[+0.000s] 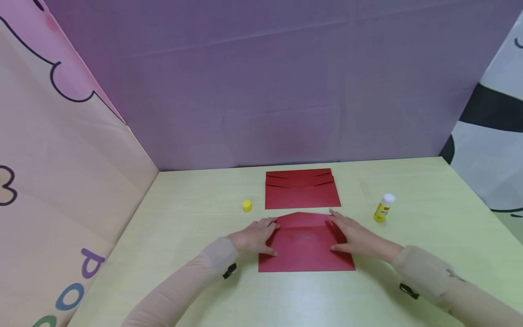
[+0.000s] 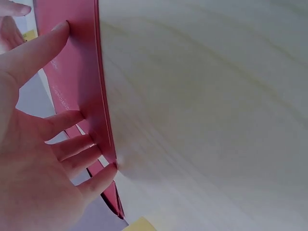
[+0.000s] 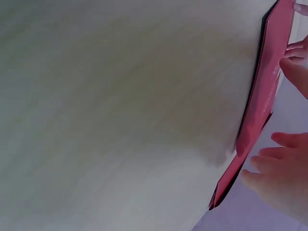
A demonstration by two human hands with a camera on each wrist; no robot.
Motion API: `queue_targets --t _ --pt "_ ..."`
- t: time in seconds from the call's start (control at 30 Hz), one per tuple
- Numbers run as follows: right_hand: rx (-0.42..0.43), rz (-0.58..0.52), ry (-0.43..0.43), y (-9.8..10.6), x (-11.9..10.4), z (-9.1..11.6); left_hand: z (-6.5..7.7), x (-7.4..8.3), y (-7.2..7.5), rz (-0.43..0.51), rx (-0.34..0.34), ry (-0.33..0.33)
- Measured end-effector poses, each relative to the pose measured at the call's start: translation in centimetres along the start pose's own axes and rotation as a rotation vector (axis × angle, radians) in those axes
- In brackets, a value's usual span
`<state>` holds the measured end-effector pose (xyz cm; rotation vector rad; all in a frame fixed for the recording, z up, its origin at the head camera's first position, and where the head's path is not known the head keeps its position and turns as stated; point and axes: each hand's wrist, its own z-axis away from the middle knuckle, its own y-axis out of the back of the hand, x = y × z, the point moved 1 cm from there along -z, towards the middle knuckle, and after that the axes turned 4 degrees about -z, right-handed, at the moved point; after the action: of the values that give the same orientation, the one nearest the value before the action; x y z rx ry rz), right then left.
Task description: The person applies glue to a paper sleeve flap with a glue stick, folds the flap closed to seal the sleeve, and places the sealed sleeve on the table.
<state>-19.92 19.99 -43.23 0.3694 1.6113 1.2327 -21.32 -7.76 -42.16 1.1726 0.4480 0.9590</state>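
Observation:
A red paper envelope (image 1: 306, 254) lies flat on the table, its pointed flap (image 1: 302, 220) extending toward the back. Faint whitish smears show on its middle. At the envelope's left edge, my left hand (image 1: 255, 237) rests with spread fingers, the thumb on the paper; the left wrist view shows the fingertips (image 2: 79, 115) touching along that side. My right hand (image 1: 355, 235) is at the opposite side, fingers extended along the right edge and thumb over the paper. In the right wrist view this hand (image 3: 284, 168) is partly cut off by the frame.
Behind the envelope lie more red envelopes (image 1: 302, 197), overlapping each other. A small yellow cap (image 1: 247, 205) sits to their left. On the right stands a glue stick (image 1: 383, 209) with a yellow label and white top. A purple backdrop (image 1: 261, 100) rises at the table's back edge.

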Motion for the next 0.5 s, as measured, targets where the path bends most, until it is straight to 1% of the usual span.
queue_targets --t 0.17,0.27,0.43,0.5 --pt "-0.053 -0.026 -0.015 -0.2 0.1 -0.4 -0.1 0.1 0.1 0.005 0.016 0.011" --pt "-0.071 -0.036 -0.026 -0.1 0.0 -0.7 -0.2 0.2 0.1 0.029 0.019 0.028" --pt "-0.087 -0.03 -0.041 0.3 -0.3 -1.2 -0.3 0.2 0.0 0.054 0.019 0.057" --pt "-0.082 -0.014 -0.042 0.3 -0.5 -1.3 -0.3 0.2 0.1 0.049 0.031 0.058"
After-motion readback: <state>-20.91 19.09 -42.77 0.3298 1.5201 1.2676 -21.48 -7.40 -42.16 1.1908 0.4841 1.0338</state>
